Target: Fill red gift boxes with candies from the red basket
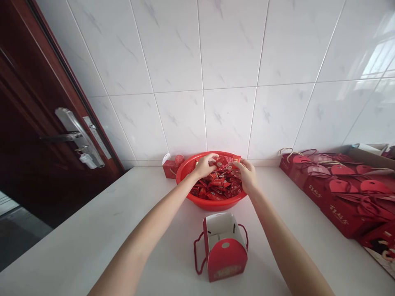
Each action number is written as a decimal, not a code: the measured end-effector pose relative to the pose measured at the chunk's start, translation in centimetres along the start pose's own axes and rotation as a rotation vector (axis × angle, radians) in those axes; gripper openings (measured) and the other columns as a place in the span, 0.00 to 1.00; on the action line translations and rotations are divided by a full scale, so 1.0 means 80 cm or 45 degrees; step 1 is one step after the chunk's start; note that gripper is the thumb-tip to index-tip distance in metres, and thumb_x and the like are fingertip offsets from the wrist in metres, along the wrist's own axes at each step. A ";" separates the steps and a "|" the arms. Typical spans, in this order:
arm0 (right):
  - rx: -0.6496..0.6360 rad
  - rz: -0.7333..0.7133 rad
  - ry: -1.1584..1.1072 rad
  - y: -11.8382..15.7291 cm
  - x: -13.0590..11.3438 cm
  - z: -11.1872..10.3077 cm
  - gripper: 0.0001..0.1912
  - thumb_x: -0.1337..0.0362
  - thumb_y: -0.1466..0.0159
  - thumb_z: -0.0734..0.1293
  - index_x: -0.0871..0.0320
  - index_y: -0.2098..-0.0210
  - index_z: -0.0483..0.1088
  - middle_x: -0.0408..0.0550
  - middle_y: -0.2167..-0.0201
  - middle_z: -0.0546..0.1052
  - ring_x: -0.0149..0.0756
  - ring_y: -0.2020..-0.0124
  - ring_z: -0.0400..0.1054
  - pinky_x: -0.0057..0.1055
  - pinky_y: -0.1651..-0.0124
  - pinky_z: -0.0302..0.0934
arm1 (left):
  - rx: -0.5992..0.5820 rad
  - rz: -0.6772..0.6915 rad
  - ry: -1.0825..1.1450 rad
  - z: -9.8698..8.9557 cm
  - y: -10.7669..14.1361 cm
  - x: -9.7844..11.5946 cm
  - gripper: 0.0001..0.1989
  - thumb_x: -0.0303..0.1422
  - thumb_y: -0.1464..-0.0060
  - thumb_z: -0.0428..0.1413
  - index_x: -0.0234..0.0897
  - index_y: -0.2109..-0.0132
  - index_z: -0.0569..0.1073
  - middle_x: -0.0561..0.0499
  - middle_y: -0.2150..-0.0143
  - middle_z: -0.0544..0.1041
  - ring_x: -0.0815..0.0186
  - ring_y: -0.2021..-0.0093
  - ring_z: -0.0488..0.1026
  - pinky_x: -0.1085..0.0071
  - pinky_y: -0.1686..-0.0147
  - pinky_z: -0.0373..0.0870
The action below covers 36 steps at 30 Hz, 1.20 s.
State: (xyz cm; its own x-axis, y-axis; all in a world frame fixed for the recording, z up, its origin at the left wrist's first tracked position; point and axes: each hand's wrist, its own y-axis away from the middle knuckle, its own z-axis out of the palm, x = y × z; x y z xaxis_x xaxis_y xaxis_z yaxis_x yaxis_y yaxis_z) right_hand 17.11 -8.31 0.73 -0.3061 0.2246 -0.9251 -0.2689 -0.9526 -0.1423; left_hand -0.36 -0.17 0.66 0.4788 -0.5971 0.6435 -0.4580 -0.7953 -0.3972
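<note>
A red plastic basket (212, 204) full of small red-wrapped candies (216, 185) stands against the wall. Over its left side, my left hand (206, 165) has thumb and fingers curled round a red-wrapped candy (221, 163). At the right rim, my right hand (247, 176) pinches another red packet (236, 158) between thumb and fingers. Nearer to me, between my forearms, an open red gift box (227, 259) stands upright. Its lid flaps are up, dark red cord handles hang at both sides, and the white inside shows no candy.
A small red box (170, 167) sits behind the basket's left side. Rows of closed red gift boxes (327, 193) with cord handles fill the right of the white table (123, 222). Behind them is a cardboard box (368, 158). At left is a dark wooden door (37, 102) with keys in its lock.
</note>
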 end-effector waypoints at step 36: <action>-0.064 0.005 0.059 0.002 0.001 0.000 0.10 0.57 0.51 0.72 0.54 0.73 0.70 0.45 0.69 0.80 0.35 0.71 0.72 0.32 0.67 0.67 | -0.114 -0.084 0.222 -0.012 0.002 0.010 0.14 0.31 0.46 0.60 0.35 0.52 0.80 0.43 0.50 0.81 0.60 0.54 0.79 0.65 0.53 0.75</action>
State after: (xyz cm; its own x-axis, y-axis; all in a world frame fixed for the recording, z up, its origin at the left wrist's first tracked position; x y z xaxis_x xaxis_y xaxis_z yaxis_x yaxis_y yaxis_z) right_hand 17.05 -8.42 0.68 -0.2640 0.2118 -0.9410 -0.2208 -0.9629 -0.1548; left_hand -0.75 -0.70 1.74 0.3763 -0.5107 0.7730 -0.4982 -0.8150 -0.2960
